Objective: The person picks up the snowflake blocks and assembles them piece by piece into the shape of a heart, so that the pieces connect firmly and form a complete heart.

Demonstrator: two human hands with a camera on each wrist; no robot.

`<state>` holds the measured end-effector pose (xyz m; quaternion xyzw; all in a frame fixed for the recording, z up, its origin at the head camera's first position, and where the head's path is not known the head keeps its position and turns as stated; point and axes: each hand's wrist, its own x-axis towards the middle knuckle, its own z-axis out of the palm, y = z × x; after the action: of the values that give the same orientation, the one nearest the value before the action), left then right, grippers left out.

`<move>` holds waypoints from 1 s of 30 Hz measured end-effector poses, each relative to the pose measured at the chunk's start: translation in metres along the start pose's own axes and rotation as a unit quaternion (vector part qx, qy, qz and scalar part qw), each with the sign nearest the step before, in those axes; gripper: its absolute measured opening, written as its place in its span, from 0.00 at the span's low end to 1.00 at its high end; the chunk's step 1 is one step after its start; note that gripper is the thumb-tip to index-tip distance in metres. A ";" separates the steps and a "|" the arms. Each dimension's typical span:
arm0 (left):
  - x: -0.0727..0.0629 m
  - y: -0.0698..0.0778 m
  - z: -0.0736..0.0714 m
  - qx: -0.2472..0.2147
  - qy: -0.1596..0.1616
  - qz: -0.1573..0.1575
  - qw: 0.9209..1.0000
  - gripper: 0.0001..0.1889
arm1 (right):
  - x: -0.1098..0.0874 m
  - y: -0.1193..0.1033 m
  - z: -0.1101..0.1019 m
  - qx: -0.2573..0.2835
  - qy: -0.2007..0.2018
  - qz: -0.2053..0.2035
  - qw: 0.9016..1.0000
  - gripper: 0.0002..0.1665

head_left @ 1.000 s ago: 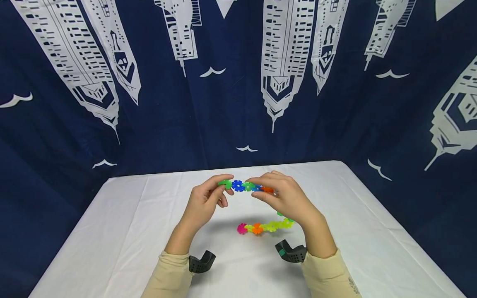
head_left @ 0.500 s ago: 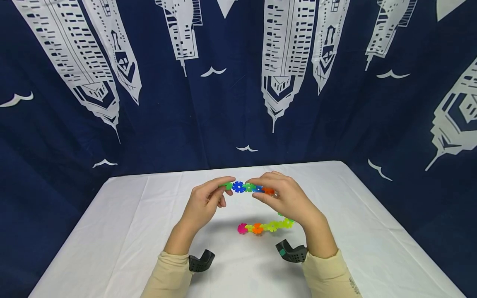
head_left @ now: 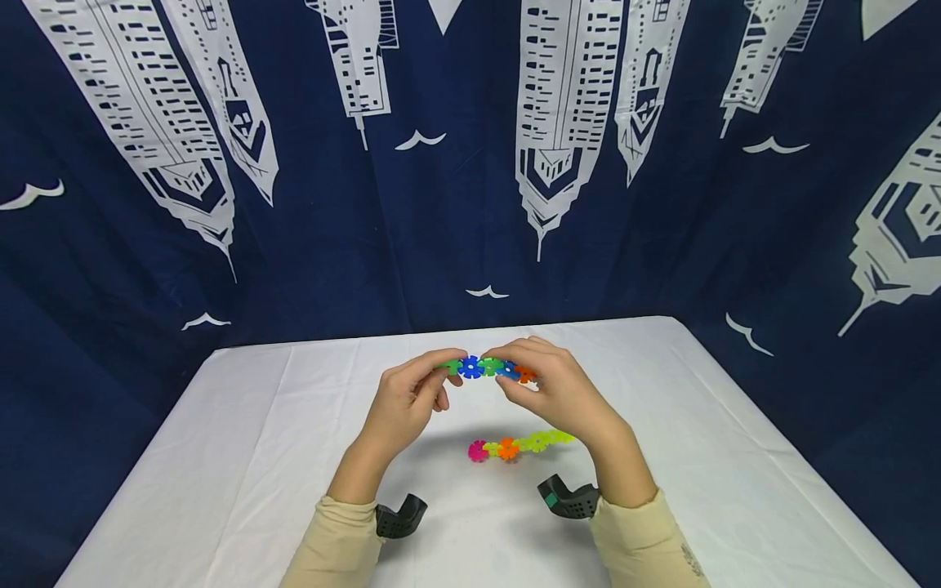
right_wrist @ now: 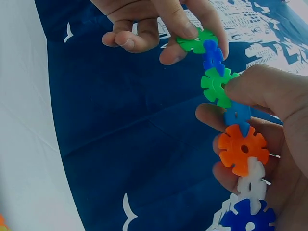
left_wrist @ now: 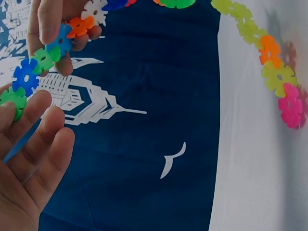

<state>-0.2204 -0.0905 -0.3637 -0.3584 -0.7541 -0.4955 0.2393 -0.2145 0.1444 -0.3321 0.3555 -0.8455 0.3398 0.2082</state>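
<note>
Above the table, both hands hold a chain of interlocked plastic flower discs. My left hand (head_left: 400, 400) pinches the end green disc (right_wrist: 196, 42) between thumb and fingers; its other fingers are loosely bent. Next to it, a blue disc (head_left: 471, 367) shows between the hands. My right hand (head_left: 562, 384) pinches another green disc (right_wrist: 216, 87), thumb on top. From there a light blue disc (right_wrist: 237, 114), an orange disc (right_wrist: 243, 149), a white disc (right_wrist: 251, 183) and a dark blue disc (right_wrist: 248, 219) run along its palm. The right hand partly hides the chain in the head view.
Below the hands, a row of yellow-green discs (head_left: 539, 442) lies on the white table (head_left: 257, 457), with an orange disc (head_left: 508, 448) and a pink end disc (head_left: 478, 451). Behind stands a dark blue patterned curtain (head_left: 441, 229). Whether row and chain join is hidden.
My right hand and forearm have shifted slightly left. Green discs at the right end of the table row are now hidden behind the right wrist. Both hands keep their grip.
</note>
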 end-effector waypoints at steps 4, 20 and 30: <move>0.000 0.001 0.000 -0.001 0.001 0.003 1.000 0.14 | 0.002 -0.001 0.005 -0.028 0.021 -0.008 0.999 0.13; 0.002 0.010 0.002 0.072 0.014 0.061 0.995 0.15 | 0.005 0.000 0.015 -0.056 0.093 -0.075 0.991 0.12; 0.002 0.010 0.005 0.063 0.021 0.058 0.996 0.15 | 0.006 -0.004 0.012 -0.064 0.090 -0.070 0.991 0.12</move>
<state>-0.2141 -0.0825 -0.3583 -0.3751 -0.7565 -0.4401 0.3055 -0.2171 0.1307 -0.3353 0.3681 -0.8163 0.3001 0.3288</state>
